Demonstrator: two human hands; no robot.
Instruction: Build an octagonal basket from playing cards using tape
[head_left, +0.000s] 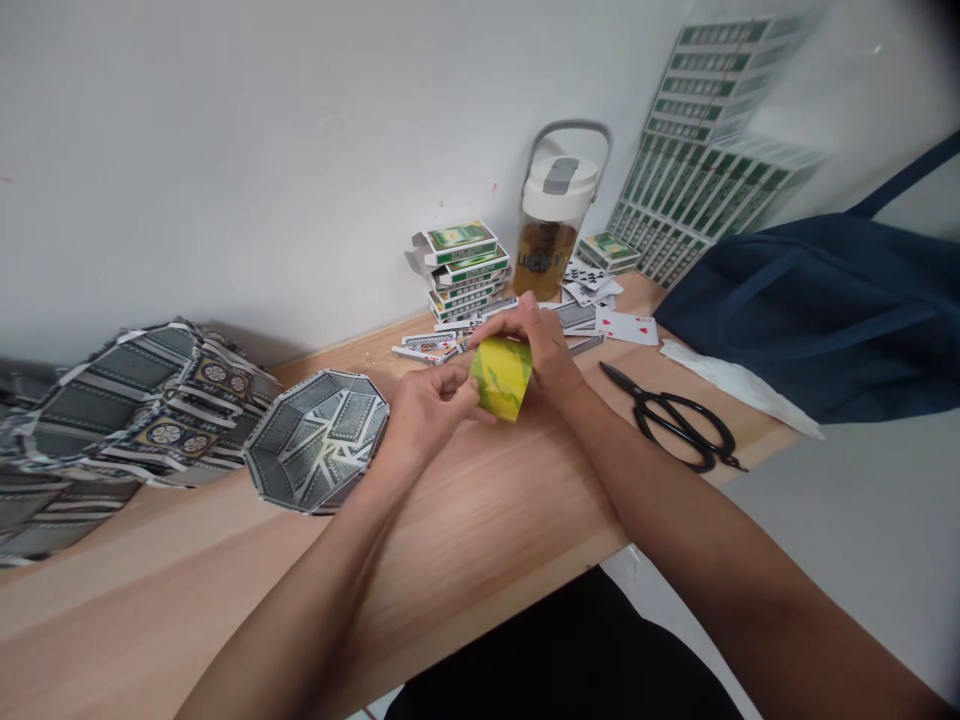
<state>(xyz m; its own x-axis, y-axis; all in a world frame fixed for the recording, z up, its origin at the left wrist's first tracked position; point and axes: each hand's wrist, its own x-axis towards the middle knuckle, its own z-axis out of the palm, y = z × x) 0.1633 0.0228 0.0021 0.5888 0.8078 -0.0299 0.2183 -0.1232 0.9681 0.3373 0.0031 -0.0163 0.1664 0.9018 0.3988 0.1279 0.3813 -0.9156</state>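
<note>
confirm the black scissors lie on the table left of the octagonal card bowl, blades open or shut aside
Not quite: the head view shows the black scissors to the right of the octagonal card bowl, beyond the hands. They do lie on the table.

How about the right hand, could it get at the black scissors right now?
Probably yes: the black scissors lie uncovered beside the right forearm, though the right hand is busy at the yellow card.

Bowl [319, 442] on table [450, 540], right of basket [150, 400]. Bottle [551, 225] behind loose playing cards [626, 326], between stacked card boxes [465, 268] and bag [832, 310]. Scissors [671, 420] before bag.
</note>
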